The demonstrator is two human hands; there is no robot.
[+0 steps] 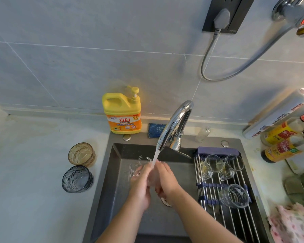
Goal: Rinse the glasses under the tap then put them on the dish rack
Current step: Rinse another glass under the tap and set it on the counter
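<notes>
Water runs from the chrome tap [174, 123] into the dark sink [112, 190]. Under the stream, my left hand [140, 186] and my right hand [167, 179] are both wrapped round a clear glass [134, 171], which they largely hide. On the counter left of the sink stand an amber glass [81, 154] and a blue-grey glass [77, 178]. The dish rack [209, 186] spans the sink's right side. It holds two clear handled glasses [212, 163] [234, 163] and a clear tumbler [234, 195] on its side.
A yellow detergent bottle [122, 114] and a blue sponge [155, 130] sit behind the sink. Sauce bottles [281, 151] and a roll [277, 113] crowd the right counter. A pink cloth [293, 223] lies at the lower right. A cable hangs on the wall.
</notes>
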